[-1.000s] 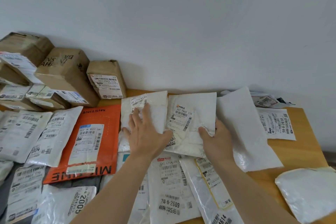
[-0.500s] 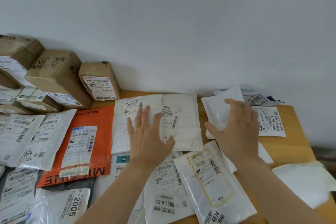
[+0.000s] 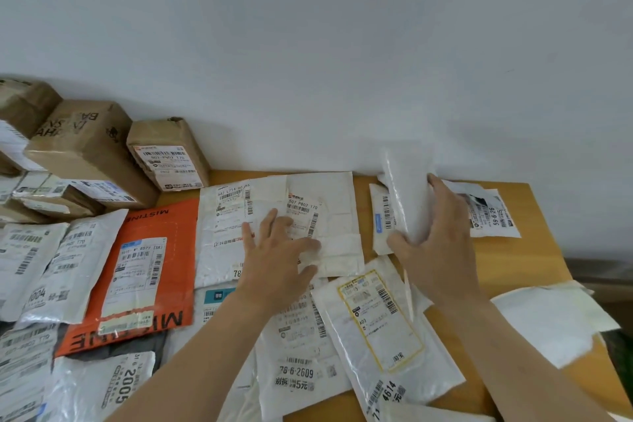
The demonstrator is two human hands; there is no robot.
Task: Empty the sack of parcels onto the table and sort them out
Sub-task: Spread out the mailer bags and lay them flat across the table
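Note:
Flat white parcels cover the wooden table. My right hand grips a white plastic mailer and holds it tilted up on edge near the back wall, above another white parcel with a blue label. My left hand lies flat, fingers spread, on two white parcels at the table's middle. A yellow-framed labelled mailer lies in front of my hands. The sack itself is out of sight.
Brown cardboard boxes are stacked at the back left against the wall. An orange mailer and more white mailers lie at the left. A labelled parcel rests at the back right, a blank white one at the right edge.
My right hand has lifted the white mailer from flat to standing on edge near the wall. My left hand has stayed pressed on the middle parcels.

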